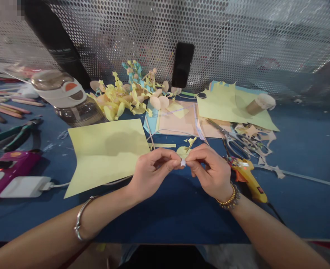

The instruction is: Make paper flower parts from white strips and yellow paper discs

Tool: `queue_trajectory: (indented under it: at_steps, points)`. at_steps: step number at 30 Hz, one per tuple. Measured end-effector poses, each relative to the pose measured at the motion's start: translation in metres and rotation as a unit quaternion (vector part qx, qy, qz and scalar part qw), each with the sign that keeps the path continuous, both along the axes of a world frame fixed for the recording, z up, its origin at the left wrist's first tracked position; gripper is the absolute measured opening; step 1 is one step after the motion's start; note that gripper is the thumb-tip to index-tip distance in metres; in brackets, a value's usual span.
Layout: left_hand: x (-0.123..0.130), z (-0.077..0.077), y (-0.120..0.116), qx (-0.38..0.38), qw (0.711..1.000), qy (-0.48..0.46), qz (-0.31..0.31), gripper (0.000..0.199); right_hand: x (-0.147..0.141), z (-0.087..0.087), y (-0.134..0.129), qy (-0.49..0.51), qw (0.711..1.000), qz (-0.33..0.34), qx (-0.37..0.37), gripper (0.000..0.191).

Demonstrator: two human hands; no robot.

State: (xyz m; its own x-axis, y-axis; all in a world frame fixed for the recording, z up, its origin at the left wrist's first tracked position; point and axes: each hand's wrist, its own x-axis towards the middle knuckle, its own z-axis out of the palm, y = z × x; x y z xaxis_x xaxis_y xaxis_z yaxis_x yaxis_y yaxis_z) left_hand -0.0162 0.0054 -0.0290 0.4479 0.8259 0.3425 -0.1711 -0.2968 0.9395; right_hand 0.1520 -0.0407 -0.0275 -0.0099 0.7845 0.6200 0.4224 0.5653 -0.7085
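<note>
While both hands meet above the blue-covered bench (167, 213), the left hand (152, 173) and the right hand (209, 172) pinch a small scrap of yellow paper (185, 151) between them. Its jagged, curling tips stand up, and a tiny white tab (183, 163) shows below. The fingers (169, 160) of both hands are clenched closely on it, with fingertips and thumbs pressed together. The tab looks like folded paper, though it is too small and too hidden to be sure.

A smooth metal bangle (81, 218) circles the left wrist, and a beaded bracelet (229, 196) circles the right. Just beside the right hand lies a yellow-and-orange hot glue gun (249, 179), with steel scissors (237, 145) resting on lacy paper offcuts (261, 140) beyond it. To the left lies a creased sheet of pale yellow paper (103, 157).

Farther back, paper flowers (128, 97) mix smooth peach ovals with curled yellow and blue strips, near a sawtooth-edged sheet of paper (226, 102). A black phone (182, 65) leans against a perforated metal panel (232, 37). A glass bottle (69, 99), green-handled pliers (13, 136) and slim pastel sticks (5, 110) sit at the left.
</note>
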Motion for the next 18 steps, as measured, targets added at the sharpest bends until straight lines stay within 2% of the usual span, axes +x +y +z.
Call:
queue_trajectory:
  at_steps: [2, 5, 8, 12, 18]
  points:
    - [0.0002, -0.0002, -0.0001, 0.0, 1.0, -0.015, 0.012, 0.004, -0.0004, -0.0003, -0.0007, 0.007, 1.0, -0.01, -0.002, 0.007]
    - [0.0005, -0.0004, -0.0005, -0.003, 0.999, -0.026, 0.029, 0.011, -0.0004, -0.0001, -0.0013, -0.001, 0.999, -0.037, 0.012, 0.007]
    - [0.0008, -0.0006, -0.0008, 0.007, 0.999, -0.014, 0.044, 0.01, 0.0, 0.0007, -0.0014, -0.02, 0.998, -0.05, 0.033, 0.009]
    - [0.0004, -0.0009, -0.0001, 0.025, 0.998, -0.002, 0.062, 0.005, 0.0004, 0.0013, -0.001, -0.029, 0.998, -0.042, 0.036, 0.009]
    - [0.0002, -0.0001, 0.0005, 0.032, 0.998, 0.001, 0.057, 0.008, 0.0013, -0.0003, -0.0002, 0.012, 1.0, -0.02, 0.006, 0.01]
